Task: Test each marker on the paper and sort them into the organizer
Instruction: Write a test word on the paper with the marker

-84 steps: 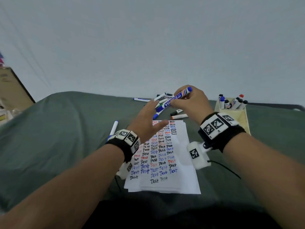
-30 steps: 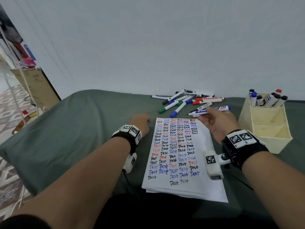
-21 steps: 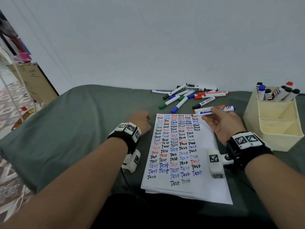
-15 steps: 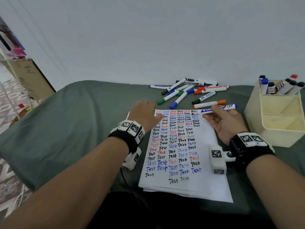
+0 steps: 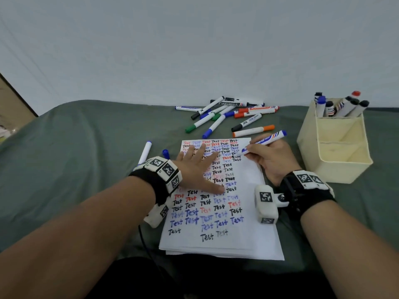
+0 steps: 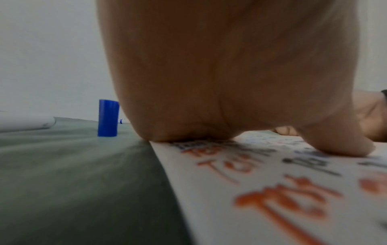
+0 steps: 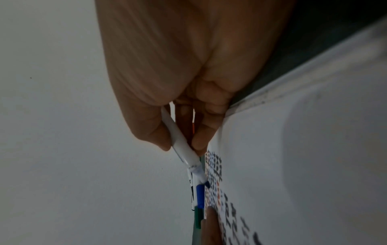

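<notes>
Testing step, marker on paper. Item in hand: blue marker (image 5: 264,141), white barrel with blue end, uncapped; pinched in a writing grip by the right hand (image 5: 271,158), thumb and fingers curled round the barrel near the nib. In the right wrist view the nib sits at or just above the paper (image 5: 246,212) near its far right edge; actual contact cannot be confirmed.

Left hand (image 5: 197,169): spread flat, fingers straight, palm pressed on the left half of the sheet, thumb stretched toward the middle.

Handling note, as a judgement: the surface is a soft green cloth (image 5: 86,169), so the flat left palm ought to stay put to stop the stack sliding or creasing under the stroke. A light, steady stroke in the bare strip along the right side would give a readable mark clear of the filled rows. Cap (image 5: 165,153), blue, stands upright on the cloth just left of the paper; it should go back on before sorting.

Other stock:
- Loose markers (image 5: 226,114), black, blue, green and orange-red caps, heaped beyond the sheet.
- One more white marker (image 5: 145,152) lies left of the cap.
- Organizer (image 5: 336,152), cream, divided, right of the paper; only its rear compartment holds markers, standing upright.

Legible writing: the word "Test" repeated in rows across the sheet in black, blue and red. Barrel print on the held marker ends in what looks like "board"; brand names on the loose markers are too small to read.
</notes>
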The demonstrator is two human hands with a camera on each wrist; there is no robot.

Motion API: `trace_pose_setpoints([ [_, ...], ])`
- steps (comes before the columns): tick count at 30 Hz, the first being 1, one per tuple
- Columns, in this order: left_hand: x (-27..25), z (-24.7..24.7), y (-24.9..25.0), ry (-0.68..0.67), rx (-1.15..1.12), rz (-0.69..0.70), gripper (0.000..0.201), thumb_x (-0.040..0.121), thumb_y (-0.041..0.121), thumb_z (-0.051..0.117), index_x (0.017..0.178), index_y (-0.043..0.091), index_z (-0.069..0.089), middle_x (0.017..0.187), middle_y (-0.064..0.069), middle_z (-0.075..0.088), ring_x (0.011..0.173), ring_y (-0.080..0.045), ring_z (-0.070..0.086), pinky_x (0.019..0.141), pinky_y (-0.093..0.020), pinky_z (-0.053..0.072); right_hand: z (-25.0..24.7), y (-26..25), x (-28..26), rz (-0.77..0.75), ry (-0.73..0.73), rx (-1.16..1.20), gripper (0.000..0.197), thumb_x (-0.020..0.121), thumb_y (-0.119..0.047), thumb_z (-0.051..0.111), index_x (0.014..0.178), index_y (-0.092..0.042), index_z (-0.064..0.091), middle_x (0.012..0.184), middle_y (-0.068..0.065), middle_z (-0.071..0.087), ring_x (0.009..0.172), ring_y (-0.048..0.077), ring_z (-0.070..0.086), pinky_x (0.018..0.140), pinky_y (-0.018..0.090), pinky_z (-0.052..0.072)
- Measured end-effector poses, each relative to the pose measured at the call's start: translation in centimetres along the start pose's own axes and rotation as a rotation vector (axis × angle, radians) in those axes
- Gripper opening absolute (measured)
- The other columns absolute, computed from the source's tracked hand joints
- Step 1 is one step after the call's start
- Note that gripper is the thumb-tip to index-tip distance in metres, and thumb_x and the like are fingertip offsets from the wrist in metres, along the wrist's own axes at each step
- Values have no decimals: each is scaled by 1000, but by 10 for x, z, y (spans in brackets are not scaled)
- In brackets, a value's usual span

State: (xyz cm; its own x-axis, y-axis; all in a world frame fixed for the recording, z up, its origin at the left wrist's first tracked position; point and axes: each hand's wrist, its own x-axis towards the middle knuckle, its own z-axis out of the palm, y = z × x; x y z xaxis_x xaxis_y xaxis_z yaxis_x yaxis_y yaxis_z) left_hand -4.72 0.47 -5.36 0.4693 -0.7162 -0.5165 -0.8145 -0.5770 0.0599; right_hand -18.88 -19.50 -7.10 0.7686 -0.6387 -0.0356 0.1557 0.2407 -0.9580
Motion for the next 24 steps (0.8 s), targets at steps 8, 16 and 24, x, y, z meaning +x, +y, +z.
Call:
trace_pose_setpoints([
  [8,-6,-3,5,-30,10,5,132,41,111,28,143,52,-32,157,7,-42,146,-27,-35,120,-58,-12,-3,5,3,-39,-23,-125,12,83,0,73,80,-8,65,74,11,70,73,24,71,68,32,56],
  [16,-9,-5,10,-46,42,-26,127,46,109,30,142,54,-32,157,7,-41,148,-29,-31,115,-68,-8,-5,9,7,-66,-39,-177,21,71,-13,77,84,-7,62,78,13,69,77,32,69,71,36,56],
  [24,-3,-6,9,-76,49,-49,131,37,113,28,137,57,-35,156,9,-43,148,-31,-31,114,-69,-4,-3,6,6,-100,-76,-235,16,69,-14,76,62,-24,65,72,8,67,71,21,70,65,27,55],
])
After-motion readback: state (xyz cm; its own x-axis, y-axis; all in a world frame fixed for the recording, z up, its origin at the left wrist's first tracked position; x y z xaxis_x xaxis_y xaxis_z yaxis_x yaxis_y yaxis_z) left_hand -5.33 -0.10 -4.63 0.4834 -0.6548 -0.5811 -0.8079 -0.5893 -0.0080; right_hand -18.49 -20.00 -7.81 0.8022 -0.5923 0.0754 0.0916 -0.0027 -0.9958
